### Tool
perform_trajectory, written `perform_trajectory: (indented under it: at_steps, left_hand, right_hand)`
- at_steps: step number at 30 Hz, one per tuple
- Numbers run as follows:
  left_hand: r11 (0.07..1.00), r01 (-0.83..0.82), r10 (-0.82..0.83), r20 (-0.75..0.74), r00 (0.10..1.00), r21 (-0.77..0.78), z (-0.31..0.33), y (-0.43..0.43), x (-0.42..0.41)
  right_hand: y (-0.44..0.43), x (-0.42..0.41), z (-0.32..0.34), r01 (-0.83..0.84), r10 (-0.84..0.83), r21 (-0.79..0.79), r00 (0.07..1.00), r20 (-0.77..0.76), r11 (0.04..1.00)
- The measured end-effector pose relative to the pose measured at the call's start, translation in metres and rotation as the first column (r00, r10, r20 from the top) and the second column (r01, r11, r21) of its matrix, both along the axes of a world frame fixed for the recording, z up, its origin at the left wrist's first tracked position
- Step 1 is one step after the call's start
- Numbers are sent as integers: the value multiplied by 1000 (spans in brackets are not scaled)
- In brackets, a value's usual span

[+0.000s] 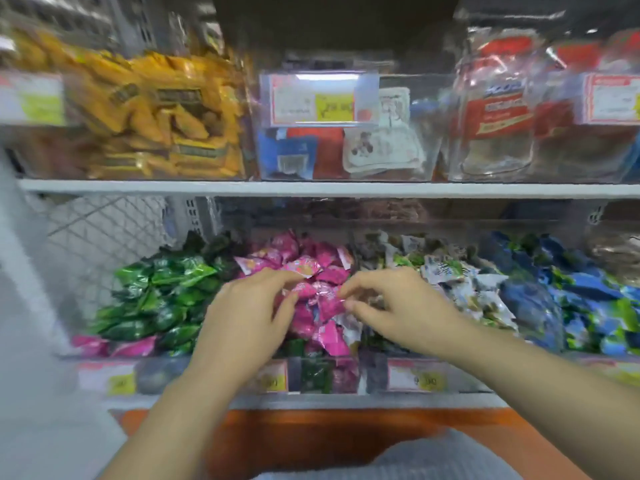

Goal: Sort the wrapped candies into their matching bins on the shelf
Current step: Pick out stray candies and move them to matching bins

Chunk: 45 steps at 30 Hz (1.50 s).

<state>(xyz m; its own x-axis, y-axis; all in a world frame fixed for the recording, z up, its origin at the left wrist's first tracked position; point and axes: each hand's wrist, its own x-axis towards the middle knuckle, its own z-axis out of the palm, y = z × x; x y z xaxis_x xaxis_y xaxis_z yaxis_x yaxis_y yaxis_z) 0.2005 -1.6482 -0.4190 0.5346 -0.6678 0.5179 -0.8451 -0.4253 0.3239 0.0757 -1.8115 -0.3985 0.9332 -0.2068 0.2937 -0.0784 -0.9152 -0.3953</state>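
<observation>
Pink candies (311,265) fill the middle bin (367,375) on the lower shelf (311,401), and both hands are in that pile. The right hand (391,306) pinches a pink wrapper by its corner. The left hand (249,317) has thumb and finger curled round another one, I think, but it is blurry. The wrappers look shiny and slippery, so a candy could slip out and land with the green candies (156,292) or the white candies (460,289). A few pink ones lie in front of the green pile. A hard pull could tip the heap over the front edge.
</observation>
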Motion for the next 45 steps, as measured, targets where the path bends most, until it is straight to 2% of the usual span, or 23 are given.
perform_trajectory:
  at_steps: [2,4,8,11,14,19,21,23,26,28,30,32,33,35,40,43,45]
  left_hand:
    - [999,-44,44,2,999,7,-5,16,11]
    - [997,-76,76,1,997,23,-10,29,21]
    - [995,-84,87,-41,995,60,-15,47,34]
    - [996,-59,64,-89,994,67,-19,52,37]
    - [997,-41,46,-97,994,59,-21,51,36]
    - [996,-37,47,-130,990,80,-23,50,34]
    - [997,-33,43,-130,991,74,-22,48,32]
    - [998,-31,38,-121,992,62,-21,44,30]
    - [999,-15,19,-109,994,37,-18,36,28]
    - [999,-8,11,-103,995,34,-17,31,27]
    - [999,2,1,-102,995,33,-17,26,26]
    - [1000,13,-10,-107,994,25,-18,22,25]
    - [1000,18,-16,-108,994,19,-18,22,24]
    - [1000,23,-21,-111,994,19,-19,21,24]
    - [1000,21,-20,-116,993,11,-22,24,24]
    - [1000,5,-3,-110,994,16,-22,25,23]
    - [1000,4,-3,-105,994,6,-24,26,23]
  right_hand:
    - [7,15,-2,-38,37,-34,999,-38,999]
    - [8,26,-1,-80,65,-98,987,-149,992]
    - [-4,37,1,-232,-32,-431,851,-524,872]
    - [-8,38,1,-267,-103,-481,783,-614,835]
    - [-6,40,-2,-274,-138,-523,774,-618,807]
    - [-6,48,0,-242,-119,-475,784,-610,846]
    - [-9,49,3,-217,-83,-444,822,-564,869]
    - [-14,45,7,-190,-10,-346,866,-500,919]
    - [-21,32,13,-111,71,-109,945,-319,988]
    - [-27,20,15,-25,21,-26,992,-121,999]
    - [-40,9,11,108,-106,-44,993,51,993]
    - [-59,2,2,253,-236,-127,962,137,959]
    - [-68,-1,-4,311,-291,-176,948,132,934]
    - [-83,-7,-14,359,-364,-255,931,27,898]
    - [-92,-16,-26,235,-338,-382,913,-230,894]
    - [-98,-19,-27,219,-422,-463,816,-396,859]
    - [-102,-21,-28,259,-481,-477,762,-433,840]
